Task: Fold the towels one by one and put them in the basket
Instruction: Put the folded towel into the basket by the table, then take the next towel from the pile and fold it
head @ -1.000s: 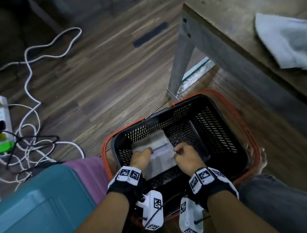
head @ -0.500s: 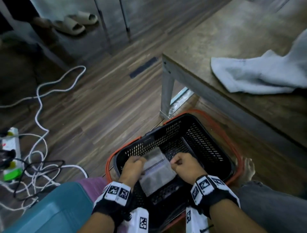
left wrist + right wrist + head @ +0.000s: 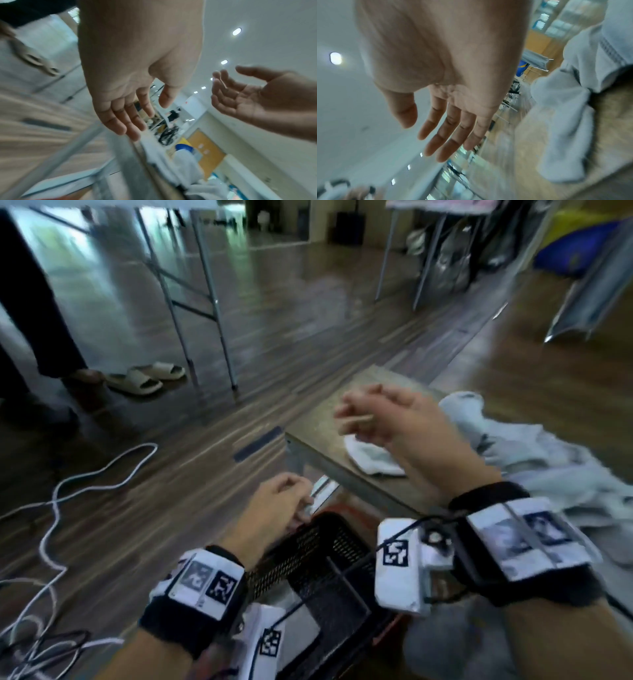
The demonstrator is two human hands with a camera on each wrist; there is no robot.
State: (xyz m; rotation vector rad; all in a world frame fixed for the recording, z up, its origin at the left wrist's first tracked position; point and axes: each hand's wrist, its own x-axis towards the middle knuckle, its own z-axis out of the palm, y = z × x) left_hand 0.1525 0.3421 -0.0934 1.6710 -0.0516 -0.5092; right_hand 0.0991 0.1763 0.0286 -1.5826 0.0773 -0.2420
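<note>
The black mesh basket with an orange rim stands on the floor below my wrists, which hide most of its inside. My left hand hovers above the basket's far rim, empty, its fingers loosely bent. Higher up, my right hand is over the low wooden table, empty with relaxed fingers. A heap of crumpled light grey towels lies on the table to the right of that hand, seen close in the right wrist view as grey towel folds. A white towel corner lies under the right hand.
White cables snake over the wooden floor at the left. A pair of beige slippers and a person's dark trouser leg are near folding-table legs. A dark tape strip marks the floor.
Both hands have let go of the folded towel in the basket and risen out of it, the right one up over the table. The head view has swung upward.
</note>
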